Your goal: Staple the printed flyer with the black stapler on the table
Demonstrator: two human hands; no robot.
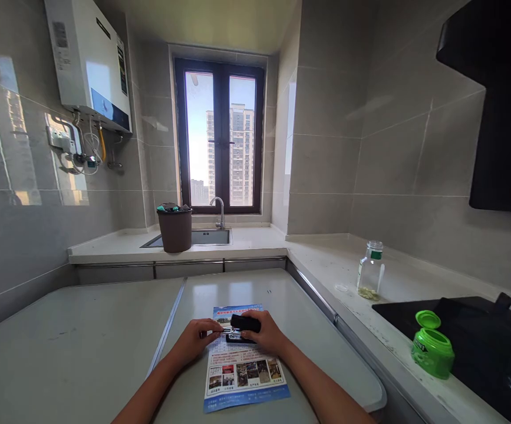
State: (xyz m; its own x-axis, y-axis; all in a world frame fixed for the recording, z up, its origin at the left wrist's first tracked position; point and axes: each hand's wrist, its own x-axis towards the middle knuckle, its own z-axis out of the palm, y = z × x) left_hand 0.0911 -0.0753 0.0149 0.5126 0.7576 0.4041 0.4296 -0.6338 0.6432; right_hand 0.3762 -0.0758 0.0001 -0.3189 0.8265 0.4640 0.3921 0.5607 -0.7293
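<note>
A black stapler [245, 323] with a shiny metal middle is held over a printed flyer, its top and base spread apart at the left end. My right hand [269, 334] wraps round its right end, thumb and fingers closed. From the left, my left hand [195, 340] pinches at the metal part that sticks out between the black halves. Whether a small piece such as staples sits between those fingertips is too small to tell. Beneath both hands lies the flyer [246, 397], blue and white with rows of photos, flat on the pale table; the stapler and hands cover part of it.
The pale tabletop [82, 341] has a seam left of the flyer. Along the right counter stand a glass jar [369, 274] and a green container [432, 353] with its lid up, by a black hob [471, 318]. A brown bin [174, 231] stands by the sink [211, 237].
</note>
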